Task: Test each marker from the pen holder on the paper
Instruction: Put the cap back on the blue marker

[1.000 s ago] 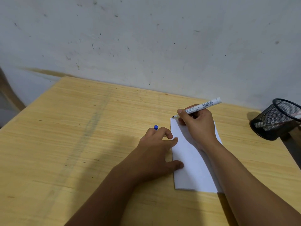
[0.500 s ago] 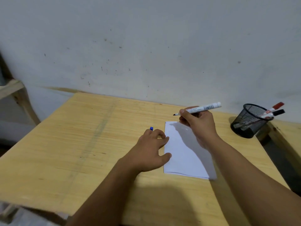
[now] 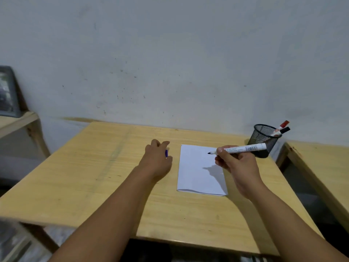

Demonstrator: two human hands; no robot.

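Note:
A white sheet of paper [image 3: 198, 171] lies on the wooden table [image 3: 105, 167]. My right hand [image 3: 238, 163] holds an uncapped white marker [image 3: 243, 148] in the air above the paper's right side, tip pointing left. My left hand [image 3: 157, 159] is lifted left of the paper and grips a small blue marker cap [image 3: 166, 153]. A black mesh pen holder [image 3: 264, 138] stands at the table's far right corner with a red-capped marker [image 3: 282, 125] and a black-capped marker [image 3: 284, 130] leaning out of it.
A grey wall runs behind the table. A second wooden table [image 3: 324, 163] stands to the right across a narrow gap. A wooden shelf with a dark framed object [image 3: 8, 93] is at the far left.
The camera view has pulled back and up. My right hand lifted the marker off the paper's top edge and moved right. My left hand left the paper's edge, still holding the blue cap.

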